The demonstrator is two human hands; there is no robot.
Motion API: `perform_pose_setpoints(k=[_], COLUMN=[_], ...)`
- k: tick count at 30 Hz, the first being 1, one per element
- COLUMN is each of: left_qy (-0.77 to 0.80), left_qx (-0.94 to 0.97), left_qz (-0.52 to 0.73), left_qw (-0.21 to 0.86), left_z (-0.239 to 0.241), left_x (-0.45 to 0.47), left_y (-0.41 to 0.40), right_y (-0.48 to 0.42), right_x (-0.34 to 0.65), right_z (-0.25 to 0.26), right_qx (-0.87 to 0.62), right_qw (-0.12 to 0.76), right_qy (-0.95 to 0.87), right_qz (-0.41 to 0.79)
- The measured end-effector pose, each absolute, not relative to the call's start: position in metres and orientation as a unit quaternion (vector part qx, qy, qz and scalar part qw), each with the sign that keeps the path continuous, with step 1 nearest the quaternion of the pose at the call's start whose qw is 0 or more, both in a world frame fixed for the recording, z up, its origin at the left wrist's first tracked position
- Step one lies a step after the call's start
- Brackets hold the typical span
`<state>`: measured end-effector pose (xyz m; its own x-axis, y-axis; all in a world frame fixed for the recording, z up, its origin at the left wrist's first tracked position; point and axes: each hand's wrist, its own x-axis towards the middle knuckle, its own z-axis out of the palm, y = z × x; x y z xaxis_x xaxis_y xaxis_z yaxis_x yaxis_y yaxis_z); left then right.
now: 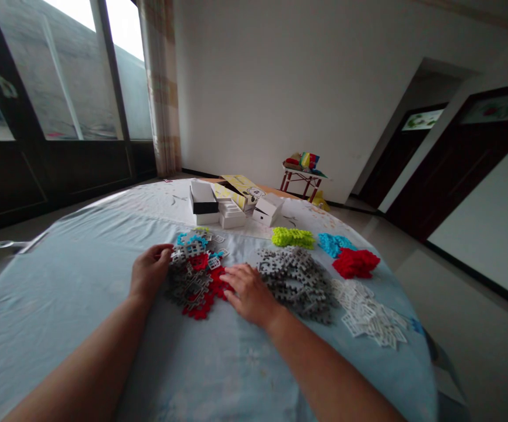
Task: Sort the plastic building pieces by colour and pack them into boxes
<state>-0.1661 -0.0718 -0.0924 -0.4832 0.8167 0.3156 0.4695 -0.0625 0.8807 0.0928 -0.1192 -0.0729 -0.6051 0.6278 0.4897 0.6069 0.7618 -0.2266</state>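
Note:
A mixed pile of interlocking plastic pieces (pixel 192 284) in grey, red, blue and white lies between my two hands. At its left edge is my left hand (pixel 150 271), fingers curled together against the pile; what they grip, if anything, is hidden. My right hand (pixel 251 293) reaches in from the other side with fingers stretched out and thumb apart, fingertips touching the red pieces (pixel 217 282). Just beyond this hand, on the right, sits a large heap of grey pieces (pixel 297 281).
Sorted heaps of green pieces (pixel 293 237), blue pieces (pixel 333 243), red pieces (pixel 355 262) and white pieces (pixel 370 313) lie on the right. White boxes (pixel 231 215) and a yellow-and-white carton (pixel 245 190) stand at the back of the cloth-covered round table (pixel 82 281).

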Motion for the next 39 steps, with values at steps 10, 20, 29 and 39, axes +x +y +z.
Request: perform_pose_setpoints(k=[10,20,29,39], left_qy=[0.67,0.674,0.688,0.721], left_qx=[0.488,0.486,0.481,0.48], left_qz=[0.539,0.534,0.519,0.469], left_qw=[0.148,0.156,0.161,0.169], left_z=[-0.089,-0.089,-0.081,-0.078], left_x=[-0.165,-0.164,-0.159,-0.166], left_y=[-0.074,-0.073,-0.08,-0.078], right_y=[-0.118,-0.142,-0.146,-0.143], right_x=[0.094,0.103,0.108,0.12], right_z=[-0.069,-0.053,-0.051,-0.052], right_qx=[-0.341,-0.385,-0.356,-0.303], right_qw=[0.302,0.284,0.232,0.168], right_qy=[-0.889,-0.838,-0.887,-0.925], right_qz=[0.036,0.262,0.18,0.155])
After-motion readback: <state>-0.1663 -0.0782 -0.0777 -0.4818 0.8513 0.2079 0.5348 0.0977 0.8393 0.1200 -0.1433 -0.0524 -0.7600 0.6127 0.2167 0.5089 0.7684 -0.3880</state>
